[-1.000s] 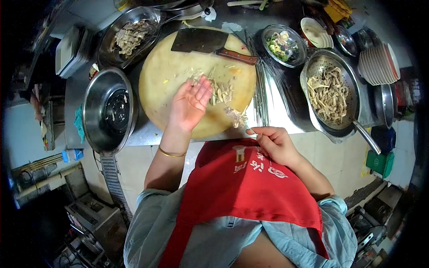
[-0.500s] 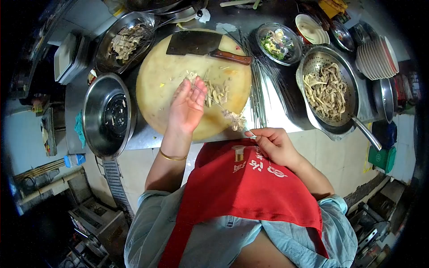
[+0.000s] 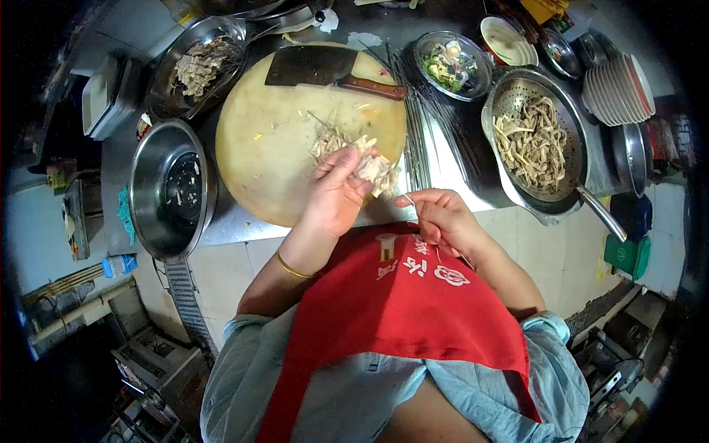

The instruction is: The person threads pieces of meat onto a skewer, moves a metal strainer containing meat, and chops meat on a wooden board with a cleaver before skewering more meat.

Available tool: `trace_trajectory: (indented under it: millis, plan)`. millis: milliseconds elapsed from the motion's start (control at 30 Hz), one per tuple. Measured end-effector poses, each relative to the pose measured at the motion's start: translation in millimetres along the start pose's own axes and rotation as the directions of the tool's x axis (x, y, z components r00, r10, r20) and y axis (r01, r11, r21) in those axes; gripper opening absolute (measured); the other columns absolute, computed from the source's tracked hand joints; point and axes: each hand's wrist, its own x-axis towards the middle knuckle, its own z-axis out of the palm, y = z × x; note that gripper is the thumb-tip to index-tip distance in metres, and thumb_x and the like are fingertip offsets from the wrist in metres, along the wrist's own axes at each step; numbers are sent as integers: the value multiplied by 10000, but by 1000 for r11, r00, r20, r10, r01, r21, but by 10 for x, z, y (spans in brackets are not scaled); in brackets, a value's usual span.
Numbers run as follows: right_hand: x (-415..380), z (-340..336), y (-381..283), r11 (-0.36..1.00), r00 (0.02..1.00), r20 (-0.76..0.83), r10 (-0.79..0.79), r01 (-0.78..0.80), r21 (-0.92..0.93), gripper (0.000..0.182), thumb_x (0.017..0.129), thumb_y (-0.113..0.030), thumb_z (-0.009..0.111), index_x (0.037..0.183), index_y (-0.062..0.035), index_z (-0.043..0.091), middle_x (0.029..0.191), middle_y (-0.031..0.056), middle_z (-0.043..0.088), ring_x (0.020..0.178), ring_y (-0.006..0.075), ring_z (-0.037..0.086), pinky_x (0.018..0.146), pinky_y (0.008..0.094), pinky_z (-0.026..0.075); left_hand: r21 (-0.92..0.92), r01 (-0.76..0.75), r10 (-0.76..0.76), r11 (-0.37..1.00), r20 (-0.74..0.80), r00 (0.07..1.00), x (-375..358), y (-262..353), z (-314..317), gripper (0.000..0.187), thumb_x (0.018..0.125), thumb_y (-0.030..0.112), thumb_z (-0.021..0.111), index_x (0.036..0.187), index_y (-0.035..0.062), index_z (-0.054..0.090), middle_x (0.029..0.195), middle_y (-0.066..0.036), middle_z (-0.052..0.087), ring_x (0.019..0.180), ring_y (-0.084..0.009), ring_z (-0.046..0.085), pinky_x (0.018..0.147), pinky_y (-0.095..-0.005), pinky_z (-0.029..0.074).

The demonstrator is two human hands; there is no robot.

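Note:
My left hand [image 3: 338,193] is over the near right of the round chopping board [image 3: 251,173], its fingers curled against a bunch of pale, shredded strips [image 3: 378,174] that look like tripe or meat. The strips seem threaded on a thin skewer. My right hand [image 3: 446,221], just off the board's near edge, pinches the end of that skewer [image 3: 408,199] between thumb and finger. More loose strips [image 3: 329,140] lie on the board behind my left hand. A cleaver [image 3: 310,66] with a wooden handle rests flat at the board's far side.
Many metal skewers [image 3: 417,140] lie right of the board. Further right, a perforated ladle [image 3: 509,166] full of strips rests over a pan. A pan of skewered strips [image 3: 198,68] and a steel basin [image 3: 140,196] stand left. Behind are a bowl of chopped vegetables [image 3: 452,66] and stacked plates [image 3: 617,92].
My left hand has come down and right from the skewer's far end, fingers now closed around the strips. The strips are bunched nearer my right hand, which still grips the skewer.

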Motion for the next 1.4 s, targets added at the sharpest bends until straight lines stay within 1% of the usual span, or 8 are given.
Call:
trace_trajectory:
  millis: [200,267,433,500,600,700,800,1400]
  plan:
    - [-13,5,-17,998,998,-34,48,-49,-42,296,860,-27,436,1099,19,604,495,-16,451,385,40,370,350,176,273,291,-91,101,952,-19,995,-9,31,-97,135,895,126,580,1007,70,630,980,-90,651,846,-127,606,728,-265,488]
    - [-84,-68,-11,998,998,-53,18,-21,-63,298,858,-25,435,1100,16,606,497,-17,452,397,39,372,367,177,283,688,-233,293,687,31,956,119,70,-313,176,888,109,589,1052,55,626,981,-93,652,870,-115,603,754,-253,487]
    - [-155,-260,99,999,988,-153,17,-22,-27,294,858,-11,433,1103,33,589,522,-30,443,420,38,376,388,173,290,932,-329,463,151,227,857,574,427,-881,213,882,62,564,1080,-6,604,941,-91,655,860,-95,596,749,-233,479]
    - [-151,-257,134,999,987,-159,17,-23,-36,289,860,-12,432,1095,33,594,528,-33,445,424,40,377,397,174,293,925,-290,395,-247,369,841,635,504,-838,201,879,63,560,1059,-17,603,931,-80,654,828,-103,601,727,-240,484]
    - [-168,-211,141,996,988,-154,-24,10,-93,280,871,-16,430,1088,32,600,536,-36,456,431,40,377,414,175,298,839,-330,322,-433,486,813,784,553,-815,179,881,103,570,1010,-13,613,968,-92,639,820,-140,611,702,-263,492]
    - [-191,-197,158,989,988,-140,-70,51,-137,273,889,-30,428,1089,30,604,549,-37,470,443,38,379,432,175,302,892,-270,407,363,109,907,945,496,-951,201,906,129,539,1054,4,593,1043,-113,616,884,-187,616,739,-293,501]
    - [-227,-204,202,986,988,-123,-97,79,-144,260,911,-41,441,1100,18,610,584,-37,504,462,30,386,446,172,314,396,-116,147,911,-50,988,628,630,-503,277,924,159,527,1164,22,532,1114,-113,584,949,-184,591,793,-302,504]
    - [-198,-11,51,939,988,-30,-151,134,-316,234,927,-50,462,1080,15,626,648,-66,517,539,0,394,502,164,340,81,-53,50,995,33,998,283,539,-289,210,929,180,514,1053,20,571,956,-79,609,897,-200,609,795,-311,531]
